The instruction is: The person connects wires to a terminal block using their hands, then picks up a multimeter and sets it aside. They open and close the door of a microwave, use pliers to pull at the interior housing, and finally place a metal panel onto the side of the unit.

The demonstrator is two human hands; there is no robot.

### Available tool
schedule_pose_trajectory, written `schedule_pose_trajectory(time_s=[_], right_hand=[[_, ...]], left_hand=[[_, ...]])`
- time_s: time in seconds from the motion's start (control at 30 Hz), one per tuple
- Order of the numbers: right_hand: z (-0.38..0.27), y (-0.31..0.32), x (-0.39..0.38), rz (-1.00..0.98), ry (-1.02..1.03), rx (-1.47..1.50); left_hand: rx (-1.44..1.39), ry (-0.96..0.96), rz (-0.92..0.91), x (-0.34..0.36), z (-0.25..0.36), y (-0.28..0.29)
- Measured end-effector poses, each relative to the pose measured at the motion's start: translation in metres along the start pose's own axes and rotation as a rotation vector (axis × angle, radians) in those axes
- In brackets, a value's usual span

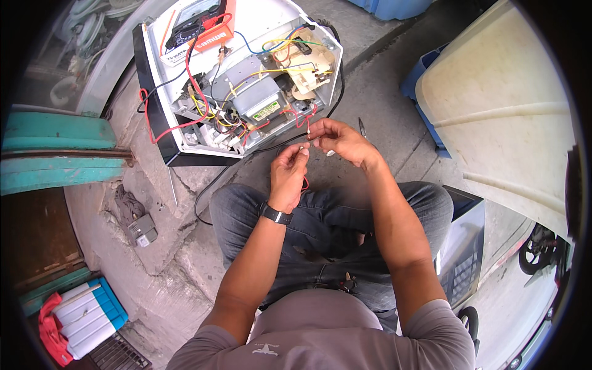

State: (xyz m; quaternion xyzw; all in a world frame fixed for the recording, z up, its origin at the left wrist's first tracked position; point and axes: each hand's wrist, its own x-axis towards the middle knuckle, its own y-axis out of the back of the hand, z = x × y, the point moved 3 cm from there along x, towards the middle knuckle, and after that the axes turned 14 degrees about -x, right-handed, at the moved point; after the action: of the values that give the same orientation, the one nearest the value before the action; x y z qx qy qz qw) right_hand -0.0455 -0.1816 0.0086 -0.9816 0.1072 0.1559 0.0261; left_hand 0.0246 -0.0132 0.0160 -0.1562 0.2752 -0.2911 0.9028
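My right hand (345,143) pinches a red wire (308,122) just off the near right corner of the opened casing (145,68) on the concrete (376,89); my left hand (287,172) pinches a tiny piece (304,148) I cannot identify, a red lead (305,183) beside it.

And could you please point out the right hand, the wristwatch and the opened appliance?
Right hand (345,144), head view: back of the hand.
Wristwatch (275,214), head view: dark band.
Opened appliance (265,15), head view: white inner wall.
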Motion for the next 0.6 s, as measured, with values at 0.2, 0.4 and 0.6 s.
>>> schedule_pose_trajectory(time_s=[0.2, 0.4, 0.6], right_hand=[[-0.009, 0.005, -0.006, 0.006, -0.008, -0.107], [-0.023, 0.008, -0.015, 0.064, -0.016, -0.279], [-0.045, 0.005, -0.024, 0.040, 0.045, -0.321]], left_hand=[[-0.228, 0.052, -0.183, -0.019, 0.009, 0.000], [-0.215, 0.014, -0.230, -0.042, 0.025, -0.011], [-0.190, -0.028, -0.285, -0.047, 0.030, -0.004]])
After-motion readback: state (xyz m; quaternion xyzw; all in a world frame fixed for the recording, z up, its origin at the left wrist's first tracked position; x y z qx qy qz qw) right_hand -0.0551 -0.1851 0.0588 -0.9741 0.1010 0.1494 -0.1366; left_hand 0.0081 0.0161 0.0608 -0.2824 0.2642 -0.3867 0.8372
